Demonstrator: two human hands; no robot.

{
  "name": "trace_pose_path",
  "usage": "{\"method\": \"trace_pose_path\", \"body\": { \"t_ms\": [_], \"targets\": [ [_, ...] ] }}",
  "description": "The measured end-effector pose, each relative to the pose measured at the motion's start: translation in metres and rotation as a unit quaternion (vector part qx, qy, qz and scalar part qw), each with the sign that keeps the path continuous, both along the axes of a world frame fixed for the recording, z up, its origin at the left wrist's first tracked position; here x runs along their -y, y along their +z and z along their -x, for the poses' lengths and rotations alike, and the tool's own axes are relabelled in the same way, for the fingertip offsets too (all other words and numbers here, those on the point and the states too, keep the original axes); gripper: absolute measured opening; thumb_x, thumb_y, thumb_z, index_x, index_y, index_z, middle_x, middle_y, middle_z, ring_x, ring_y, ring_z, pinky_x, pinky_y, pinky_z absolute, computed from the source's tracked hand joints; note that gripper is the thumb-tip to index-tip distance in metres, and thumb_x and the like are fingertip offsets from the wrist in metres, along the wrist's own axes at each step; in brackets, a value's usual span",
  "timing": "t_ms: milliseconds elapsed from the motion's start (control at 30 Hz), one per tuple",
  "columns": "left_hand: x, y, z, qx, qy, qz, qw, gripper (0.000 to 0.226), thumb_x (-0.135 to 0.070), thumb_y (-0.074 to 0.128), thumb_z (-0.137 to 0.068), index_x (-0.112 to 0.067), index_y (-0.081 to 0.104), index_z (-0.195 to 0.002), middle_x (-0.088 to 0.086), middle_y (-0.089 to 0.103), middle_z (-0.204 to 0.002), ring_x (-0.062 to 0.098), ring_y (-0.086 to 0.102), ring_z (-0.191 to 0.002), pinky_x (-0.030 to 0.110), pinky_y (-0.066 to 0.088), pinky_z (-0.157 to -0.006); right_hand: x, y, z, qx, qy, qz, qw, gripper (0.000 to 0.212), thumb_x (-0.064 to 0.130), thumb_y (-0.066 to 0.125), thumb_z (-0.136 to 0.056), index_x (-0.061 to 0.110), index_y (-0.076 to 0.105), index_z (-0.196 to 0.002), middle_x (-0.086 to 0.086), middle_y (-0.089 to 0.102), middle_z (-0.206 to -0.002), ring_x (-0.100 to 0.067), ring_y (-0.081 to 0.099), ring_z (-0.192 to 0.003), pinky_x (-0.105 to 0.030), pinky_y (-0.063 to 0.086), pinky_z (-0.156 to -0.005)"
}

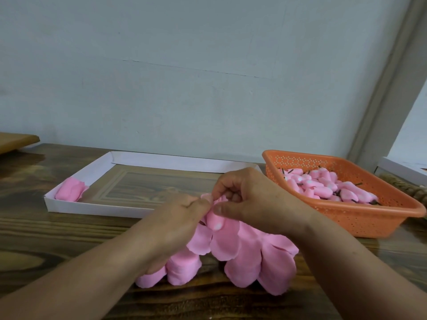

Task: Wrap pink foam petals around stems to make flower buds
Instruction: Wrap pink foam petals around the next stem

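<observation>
At centre, a petal (216, 221) is pinched by both hands' (242, 199) fingers (205, 200), mid-wrap; tighter rolling is needed, the orange basket (346, 218) at three o'clock.

One head-worn view looks forward and down, close over the wooden table (57, 229), facing the wall (184, 77).

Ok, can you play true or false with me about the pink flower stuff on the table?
1. The orange basket has finished pink buds in it. True.
2. The white tray is packed full of petals. False: only one small pink stack lies in its left corner.
3. Both hands, the left hand and the right hand, hold the bud being wrapped. True.
4. The loose pink petals lie in the basket. False: they lie on the wooden table, under the hands.
5. The basket stands left of the tray. False: it stands to the right.
</observation>
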State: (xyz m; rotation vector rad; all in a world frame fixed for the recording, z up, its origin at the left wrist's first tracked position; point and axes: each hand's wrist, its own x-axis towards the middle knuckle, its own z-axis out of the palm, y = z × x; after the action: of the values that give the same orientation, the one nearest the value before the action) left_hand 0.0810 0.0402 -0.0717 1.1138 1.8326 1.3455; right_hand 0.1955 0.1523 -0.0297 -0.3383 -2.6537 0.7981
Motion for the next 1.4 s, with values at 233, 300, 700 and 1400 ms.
{"method": "trace_pose_path", "body": {
  "t_ms": [233, 300, 700, 1400],
  "targets": [
    [0.006, 0.005, -0.004, -0.019, -0.029, 0.003, 0.999, 0.060, -0.069, 0.030, -0.077, -0.032, 0.072, -0.098, -0.009, 0.070, -0.107, 0.011, 0.059, -0.111, 0.040, 0.040, -0.104, -0.001, -0.001, 0.002, 0.018, -0.005, -0.006, 1.000, 0.013, 0.009, 0.069, -0.079, 0.013, 0.065, -0.091, 0.005, 0.044, -0.058, -0.006, 0.036, -0.052, -0.018, 0.030, -0.049],
    [0.006, 0.005, -0.003, -0.003, -0.034, 0.021, 0.999, 0.074, -0.076, 0.028, -0.070, -0.027, 0.071, -0.105, -0.002, 0.070, -0.112, 0.019, 0.059, -0.113, 0.046, 0.039, -0.105, 0.000, -0.001, 0.001, 0.025, -0.010, -0.013, 1.000, 0.008, 0.011, 0.069, -0.080, 0.013, 0.066, -0.086, 0.008, 0.048, -0.059, -0.004, 0.039, -0.052, -0.016, 0.033, -0.050],
    [-0.002, -0.001, 0.008, 0.239, -0.056, -0.005, 0.969, 0.022, -0.008, 0.063, -0.083, 0.001, 0.071, -0.102, 0.018, 0.073, -0.099, 0.023, 0.071, -0.085, 0.024, 0.057, -0.064, -0.003, 0.005, -0.005, 0.008, -0.018, 0.070, 0.997, 0.019, 0.001, 0.066, -0.079, 0.017, 0.060, -0.070, 0.003, 0.051, -0.052, -0.007, 0.046, -0.048, -0.009, 0.036, -0.055],
    [0.002, 0.003, 0.006, 0.241, -0.085, -0.011, 0.967, 0.019, -0.017, 0.068, -0.067, -0.014, 0.079, -0.082, 0.009, 0.075, -0.087, 0.015, 0.072, -0.077, 0.021, 0.056, -0.062, -0.010, 0.006, -0.009, 0.013, 0.013, 0.250, 0.968, 0.024, -0.015, 0.050, -0.080, -0.001, 0.065, -0.092, -0.010, 0.064, -0.063, -0.016, 0.059, -0.053, -0.024, 0.050, -0.058]
  ]
}}
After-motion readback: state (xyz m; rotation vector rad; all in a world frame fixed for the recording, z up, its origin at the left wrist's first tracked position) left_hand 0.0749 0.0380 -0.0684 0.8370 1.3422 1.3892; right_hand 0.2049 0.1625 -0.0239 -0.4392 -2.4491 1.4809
